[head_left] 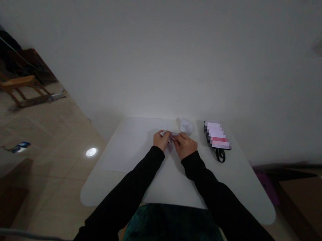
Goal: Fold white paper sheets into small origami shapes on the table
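Note:
Both hands meet over the middle of a white table. My left hand is closed on one side of a small folded piece of white paper. Fingers of my right hand pinch the same paper from the other side, and its exact folds are too small to make out. Just beyond the right hand lies a crumpled white paper. A flat white sheet rests on the table to the left of my hands.
A phone with a blurred screen and a black strap lies on the table's right. The wall rises behind the table. Cardboard boxes stand at right; a wooden chair stands far left.

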A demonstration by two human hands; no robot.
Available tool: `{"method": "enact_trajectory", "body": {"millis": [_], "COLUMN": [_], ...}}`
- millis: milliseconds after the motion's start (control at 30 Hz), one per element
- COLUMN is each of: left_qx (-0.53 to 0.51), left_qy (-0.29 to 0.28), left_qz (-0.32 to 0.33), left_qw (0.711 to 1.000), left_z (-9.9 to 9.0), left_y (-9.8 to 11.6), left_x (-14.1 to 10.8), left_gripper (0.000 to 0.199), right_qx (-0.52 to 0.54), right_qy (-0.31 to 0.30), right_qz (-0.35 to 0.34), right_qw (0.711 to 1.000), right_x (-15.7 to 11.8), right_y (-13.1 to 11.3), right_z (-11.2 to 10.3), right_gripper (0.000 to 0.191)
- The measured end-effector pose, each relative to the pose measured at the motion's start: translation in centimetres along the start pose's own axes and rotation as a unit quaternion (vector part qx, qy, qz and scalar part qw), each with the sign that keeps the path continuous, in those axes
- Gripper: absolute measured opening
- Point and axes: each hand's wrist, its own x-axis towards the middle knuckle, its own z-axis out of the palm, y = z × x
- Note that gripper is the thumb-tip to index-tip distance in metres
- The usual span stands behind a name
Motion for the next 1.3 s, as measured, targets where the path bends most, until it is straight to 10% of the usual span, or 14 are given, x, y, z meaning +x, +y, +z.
{"method": "enact_trajectory", "body": {"millis": [233,300,467,633,1300], "left_qx": [-0.214,-0.233,-0.191,-0.016,0.099], "left_qy": [-0.218,-0.21,-0.143,-0.147,-0.18], "left_qz": [-0.032,-0.044,-0.047,0.075,0.187], "left_qw": [0.952,0.948,0.97,0.986,0.961], "left_z": [1.1,1.5,1.9,1.7,1.4], "left_y": [1.4,1.1,0.0,0.9,2.3], "left_x": [-1.3,-1.7,-2.2,-3.2,-5.5], "left_gripper": [0.046,0.051,0.051,0.045,0.039], "right_qx": [0.372,0.398,0.253,0.136,0.319], "right_qy": [0.005,0.009,0.027,0.083,0.142], "right_qz": [0.208,0.232,0.164,0.18,0.361], "right_qw": [0.905,0.887,0.953,0.971,0.865], "right_x": [0.8,0.7,0.4,0.4,-0.2], "right_y": [0.8,0.6,0.2,0.3,-0.2], "right_z": [1.2,1.8,1.7,1.2,1.8], "right_gripper": [0.025,0.022,0.01,0.006,0.016]}}
